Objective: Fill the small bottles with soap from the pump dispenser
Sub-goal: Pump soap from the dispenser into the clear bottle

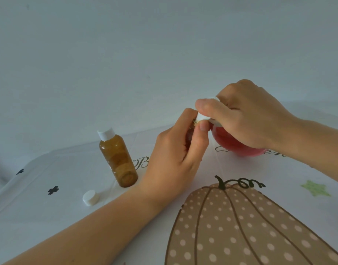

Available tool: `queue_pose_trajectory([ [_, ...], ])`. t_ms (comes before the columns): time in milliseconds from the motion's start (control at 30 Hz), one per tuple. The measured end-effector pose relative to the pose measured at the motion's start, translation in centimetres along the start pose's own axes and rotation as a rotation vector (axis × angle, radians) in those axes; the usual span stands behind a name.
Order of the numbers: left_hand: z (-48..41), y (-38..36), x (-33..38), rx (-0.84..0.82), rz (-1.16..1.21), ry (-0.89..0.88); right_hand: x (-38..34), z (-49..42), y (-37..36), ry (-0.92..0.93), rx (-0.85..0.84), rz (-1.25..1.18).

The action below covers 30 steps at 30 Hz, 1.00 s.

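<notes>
In the head view, the left hand (pixel 175 155) is curled around a small bottle (pixel 190 131), which is almost fully hidden behind the fingers — only a dark strip of it and its rim show beside the thumb. The right hand (pixel 246 115) lies on top of the pump dispenser (pixel 239 144), a round container with pink-red soap inside, and closes over its white pump head (pixel 201 117). The white spout comes out between the fingers and meets the mouth of the hidden small bottle. Whether soap is flowing I cannot tell.

To the left of the left hand stands an amber bottle (pixel 118 159), upright, closed with a white cap, and apart from the hand. Near it, closer to the camera, a loose white cap (pixel 91 197) lies on the desk (pixel 49 207).

The desk is covered with a white cloth that has a large brown dotted pumpkin print (pixel 240 226) — also small black flowers and a green star.
</notes>
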<state>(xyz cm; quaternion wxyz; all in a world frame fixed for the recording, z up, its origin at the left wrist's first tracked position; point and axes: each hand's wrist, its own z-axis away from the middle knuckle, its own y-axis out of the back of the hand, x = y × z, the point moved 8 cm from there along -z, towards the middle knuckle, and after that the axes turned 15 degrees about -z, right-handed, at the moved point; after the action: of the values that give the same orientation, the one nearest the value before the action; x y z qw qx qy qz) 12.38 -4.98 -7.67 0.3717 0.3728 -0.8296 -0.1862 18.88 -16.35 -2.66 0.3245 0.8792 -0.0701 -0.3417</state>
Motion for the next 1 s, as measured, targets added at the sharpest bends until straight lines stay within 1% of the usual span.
queue_pose_trajectory([
  [167,-0.14,0.58,0.43,0.04,0.013,-0.009,0.13,0.12,-0.07,-0.016,-0.005,0.062],
  [333,-0.11,0.59,0.42,0.04,0.025,-0.008,0.11,0.12,0.09,-0.016,-0.008,0.086],
  [600,-0.05,0.15,-0.1,0.006,-0.003,0.006,-0.47,0.23,-0.12,-0.009,0.003,-0.027],
  [767,-0.08,0.72,0.57,0.042,0.006,-0.018,0.07,0.19,0.0,-0.027,0.001,0.035],
  [1000,-0.12,0.65,0.49,0.041,0.01,-0.01,0.03,0.21,0.09,-0.01,-0.017,0.083],
])
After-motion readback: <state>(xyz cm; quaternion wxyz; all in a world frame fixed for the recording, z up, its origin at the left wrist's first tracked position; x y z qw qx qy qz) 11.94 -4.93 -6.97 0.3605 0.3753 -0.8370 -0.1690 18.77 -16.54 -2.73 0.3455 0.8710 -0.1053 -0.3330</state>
